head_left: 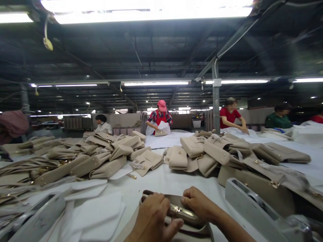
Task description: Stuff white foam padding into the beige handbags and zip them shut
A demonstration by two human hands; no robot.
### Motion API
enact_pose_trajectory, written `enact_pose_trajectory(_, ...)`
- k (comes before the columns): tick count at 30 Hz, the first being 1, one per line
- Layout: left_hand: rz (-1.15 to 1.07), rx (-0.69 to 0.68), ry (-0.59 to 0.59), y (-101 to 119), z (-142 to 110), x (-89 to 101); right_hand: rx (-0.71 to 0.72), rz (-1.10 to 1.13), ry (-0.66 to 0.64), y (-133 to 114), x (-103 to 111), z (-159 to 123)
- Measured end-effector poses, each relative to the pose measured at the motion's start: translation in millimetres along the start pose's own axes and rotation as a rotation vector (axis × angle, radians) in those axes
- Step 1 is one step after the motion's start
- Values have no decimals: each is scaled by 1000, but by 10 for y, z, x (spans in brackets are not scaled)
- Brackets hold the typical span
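Both my hands hold one beige handbag (179, 211) at the near edge of the table, its gold zipper showing between them. My left hand (153, 220) wraps its fingers over the bag's left side, thumb lying across the front. My right hand (199, 204) grips the bag's right end with curled fingers. The lower part of the bag is out of view.
Heaps of beige bags (106, 158) cover the white table (166, 181), and more (214, 151) lie to the right. White foam sheets (97, 208) lie at the near left. A metal tape dispenser (252, 201) sits at right. Several people work at the far side.
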State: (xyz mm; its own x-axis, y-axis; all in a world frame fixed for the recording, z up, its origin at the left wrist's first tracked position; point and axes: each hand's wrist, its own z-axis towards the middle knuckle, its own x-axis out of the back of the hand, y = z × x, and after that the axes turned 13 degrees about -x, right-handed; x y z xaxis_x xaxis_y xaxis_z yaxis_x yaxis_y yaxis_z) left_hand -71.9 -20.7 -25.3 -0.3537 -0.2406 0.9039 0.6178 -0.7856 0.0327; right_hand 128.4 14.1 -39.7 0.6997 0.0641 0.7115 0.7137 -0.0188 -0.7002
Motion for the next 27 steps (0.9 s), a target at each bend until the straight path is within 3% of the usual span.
enact_pose_trajectory(4,-45,165,-109,50,193,-246,-9,52,23,80,-42,39)
enact_pose_trajectory(10,-153,113,-107,-97,129,-400,27,177,-43,144,-76,27)
enact_pose_trajectory(14,-255,171,-127,-112,74,-270,70,147,-40,153,-65,8)
enact_pose_trajectory(18,-189,302,-109,-167,58,-64,74,33,20,169,-28,4)
enact_pose_trajectory(22,-89,436,-35,-431,-55,127,59,-29,83,182,-3,8)
enact_pose_trajectory(27,-255,364,104,-765,-217,184,55,-66,91,147,-11,22)
